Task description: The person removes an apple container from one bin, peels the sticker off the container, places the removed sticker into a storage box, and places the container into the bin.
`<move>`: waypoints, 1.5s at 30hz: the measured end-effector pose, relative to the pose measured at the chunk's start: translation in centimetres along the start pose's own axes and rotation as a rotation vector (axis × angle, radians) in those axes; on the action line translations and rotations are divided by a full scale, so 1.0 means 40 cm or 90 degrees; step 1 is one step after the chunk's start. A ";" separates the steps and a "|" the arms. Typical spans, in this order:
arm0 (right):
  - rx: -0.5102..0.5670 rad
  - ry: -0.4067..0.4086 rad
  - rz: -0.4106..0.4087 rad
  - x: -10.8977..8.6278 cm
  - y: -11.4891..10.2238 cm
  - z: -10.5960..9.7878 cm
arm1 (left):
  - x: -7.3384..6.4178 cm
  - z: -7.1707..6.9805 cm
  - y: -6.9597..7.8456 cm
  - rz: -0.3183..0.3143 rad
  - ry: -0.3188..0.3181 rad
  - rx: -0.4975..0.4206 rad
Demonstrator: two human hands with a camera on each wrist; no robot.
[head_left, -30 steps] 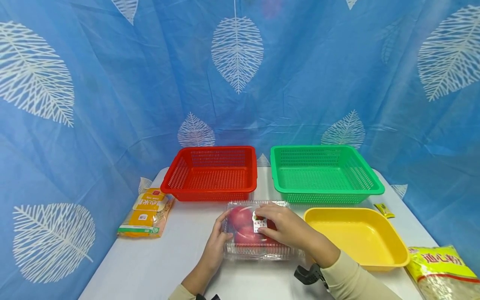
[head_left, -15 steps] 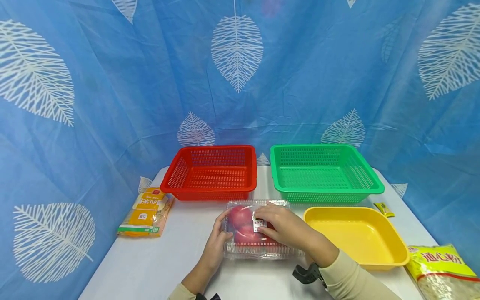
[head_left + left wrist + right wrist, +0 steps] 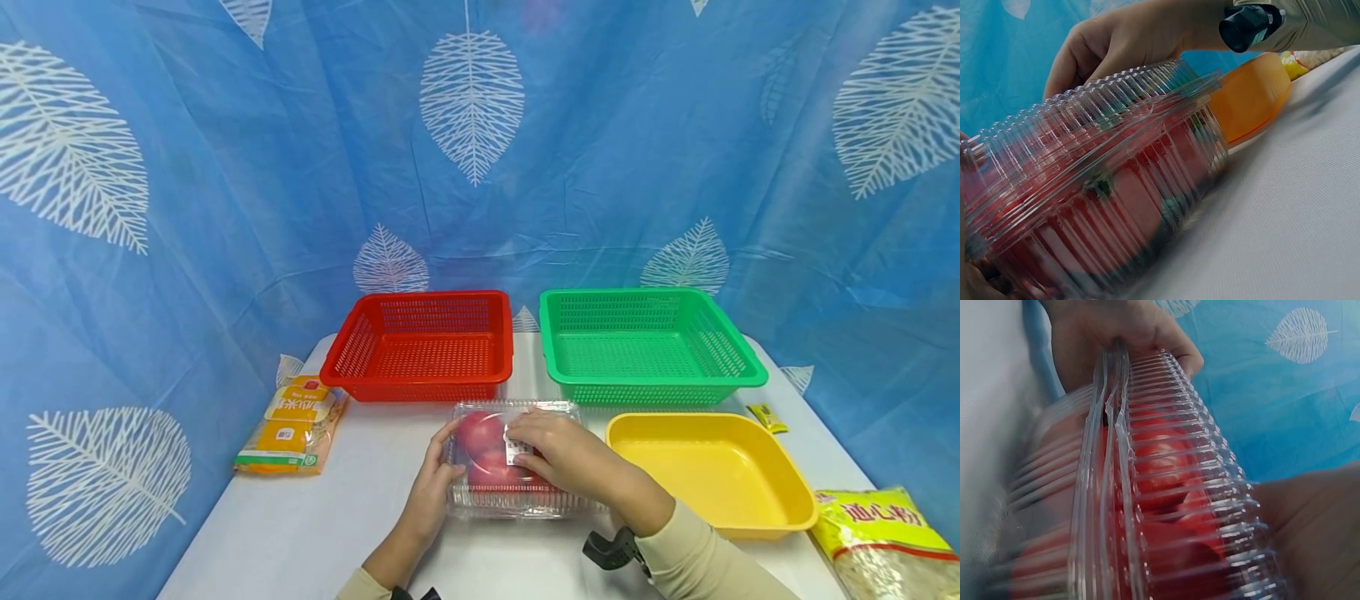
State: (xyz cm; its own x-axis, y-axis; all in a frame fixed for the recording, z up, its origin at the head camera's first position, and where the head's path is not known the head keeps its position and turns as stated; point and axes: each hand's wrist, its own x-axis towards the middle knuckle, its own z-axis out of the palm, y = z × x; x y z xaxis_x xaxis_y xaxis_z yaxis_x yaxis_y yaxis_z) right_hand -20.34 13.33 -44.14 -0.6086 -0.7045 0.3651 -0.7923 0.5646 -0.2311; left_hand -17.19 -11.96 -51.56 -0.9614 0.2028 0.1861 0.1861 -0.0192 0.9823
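A clear plastic clamshell box (image 3: 517, 502) with red, tomato-like fruit (image 3: 495, 471) inside lies on the table. My left hand (image 3: 429, 482) grips its left end; in the right wrist view the fingers wrap round that corner. Over the lid is my right hand (image 3: 566, 450), fingers bent, with fingertips and thumb at a white label (image 3: 517, 450) on top. Whether they pinch the label or press it flat is hidden. Ribbed walls of the box (image 3: 1104, 206) fill much of the left wrist view, the lid down on its base.
A red basket (image 3: 420, 392) and a green basket (image 3: 652, 396) stand behind the box. To the right is a yellow basin (image 3: 712, 467), with a small yellow packet (image 3: 768, 419) and a yellow food bag (image 3: 888, 542) nearby. An orange-white bag (image 3: 292, 425) lies left.
The right fingers have shifted slightly over the label and cover a bit more of its upper part. The box and left hand hold still.
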 end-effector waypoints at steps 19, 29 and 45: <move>-0.014 0.020 -0.011 0.001 -0.014 0.010 | -0.003 -0.001 -0.004 0.008 -0.001 0.002; -0.011 0.050 -0.020 0.004 -0.019 0.013 | -0.002 0.000 -0.005 0.011 0.002 -0.003; 0.009 0.098 -0.045 0.003 -0.018 0.023 | 0.000 0.002 0.000 -0.006 0.010 0.004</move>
State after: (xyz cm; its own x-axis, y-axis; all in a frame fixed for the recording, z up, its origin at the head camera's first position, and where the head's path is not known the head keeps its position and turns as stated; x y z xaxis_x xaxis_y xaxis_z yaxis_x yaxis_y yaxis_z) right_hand -19.89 12.44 -44.77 -0.5390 -0.6673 0.5140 -0.8338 0.5093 -0.2131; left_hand -17.18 -11.87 -51.58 -0.9660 0.1879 0.1778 0.1788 -0.0118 0.9838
